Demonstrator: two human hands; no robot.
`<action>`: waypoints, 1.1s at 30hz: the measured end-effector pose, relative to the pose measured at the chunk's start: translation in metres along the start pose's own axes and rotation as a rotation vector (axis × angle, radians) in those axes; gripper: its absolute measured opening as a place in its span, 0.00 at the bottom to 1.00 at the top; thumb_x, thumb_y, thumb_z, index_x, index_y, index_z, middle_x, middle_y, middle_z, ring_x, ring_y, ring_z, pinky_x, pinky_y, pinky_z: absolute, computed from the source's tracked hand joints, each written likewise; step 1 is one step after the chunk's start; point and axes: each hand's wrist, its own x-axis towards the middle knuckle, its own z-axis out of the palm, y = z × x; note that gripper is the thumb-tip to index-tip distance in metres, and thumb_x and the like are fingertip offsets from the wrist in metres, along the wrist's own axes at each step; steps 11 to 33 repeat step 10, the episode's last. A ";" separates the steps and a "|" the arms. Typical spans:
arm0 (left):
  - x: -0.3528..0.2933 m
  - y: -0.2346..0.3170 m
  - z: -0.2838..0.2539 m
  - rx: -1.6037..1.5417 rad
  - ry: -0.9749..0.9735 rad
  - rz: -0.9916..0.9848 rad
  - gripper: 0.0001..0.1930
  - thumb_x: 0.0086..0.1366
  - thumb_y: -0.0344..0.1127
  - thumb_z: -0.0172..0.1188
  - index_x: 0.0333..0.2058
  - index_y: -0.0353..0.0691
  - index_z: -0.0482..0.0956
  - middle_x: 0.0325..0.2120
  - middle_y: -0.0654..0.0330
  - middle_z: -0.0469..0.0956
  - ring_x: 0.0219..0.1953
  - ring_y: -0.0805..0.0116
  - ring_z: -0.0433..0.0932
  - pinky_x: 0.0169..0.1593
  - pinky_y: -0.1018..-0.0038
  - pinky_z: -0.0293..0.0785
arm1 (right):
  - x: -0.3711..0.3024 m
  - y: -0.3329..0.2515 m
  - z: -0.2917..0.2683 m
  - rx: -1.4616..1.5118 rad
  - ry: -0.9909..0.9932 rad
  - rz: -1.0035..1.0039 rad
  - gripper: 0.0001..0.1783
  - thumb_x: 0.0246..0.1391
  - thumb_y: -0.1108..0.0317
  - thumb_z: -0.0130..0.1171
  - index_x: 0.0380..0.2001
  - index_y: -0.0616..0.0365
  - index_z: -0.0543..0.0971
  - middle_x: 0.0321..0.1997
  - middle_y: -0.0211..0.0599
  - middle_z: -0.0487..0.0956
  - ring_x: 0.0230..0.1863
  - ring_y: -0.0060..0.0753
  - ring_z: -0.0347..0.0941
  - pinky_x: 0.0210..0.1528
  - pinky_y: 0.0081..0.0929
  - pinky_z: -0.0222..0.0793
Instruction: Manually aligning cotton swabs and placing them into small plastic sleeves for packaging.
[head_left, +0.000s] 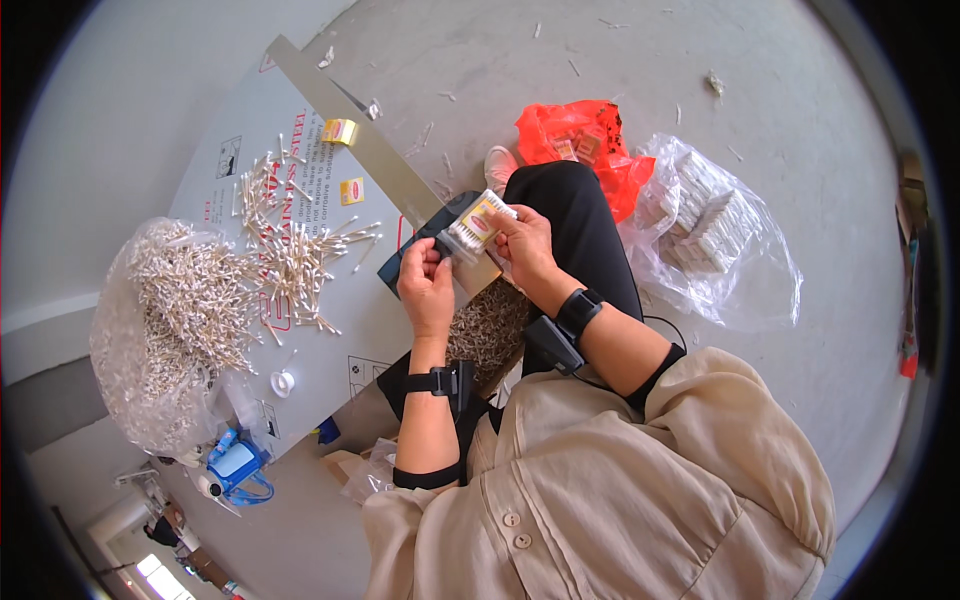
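Observation:
Over my lap is a small pack of cotton swabs (478, 224), white-tipped, with a yellow label card. My right hand (528, 245) grips it at its right side, thumb over the label. On the other side, my left hand (427, 287) is closed, its fingertips pinching the clear plastic wrapper (462, 243) at the pack's lower left end. Part of that wrapper is blurred and hard to make out. Beneath both hands is an open box (488, 325) filled with many loose swabs.
On the steel-topped table (330, 360) at left are loose swabs (300, 260), a large clear bag of swabs (180, 330), two yellow label cards (351, 191), a small white round holder (283, 383) and a blue bottle (236, 465). Right, on the floor, sit a red bag (570, 125) and a clear bag of white packs (715, 225).

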 end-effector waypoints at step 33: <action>-0.017 0.020 -0.033 -0.244 -0.145 -0.026 0.11 0.60 0.21 0.59 0.42 0.34 0.79 0.28 0.64 0.79 0.27 0.82 0.75 0.29 0.86 0.70 | -0.024 -0.003 0.000 -0.174 -0.154 0.113 0.15 0.47 0.70 0.68 0.36 0.66 0.78 0.20 0.29 0.73 0.16 0.17 0.64 0.15 0.17 0.55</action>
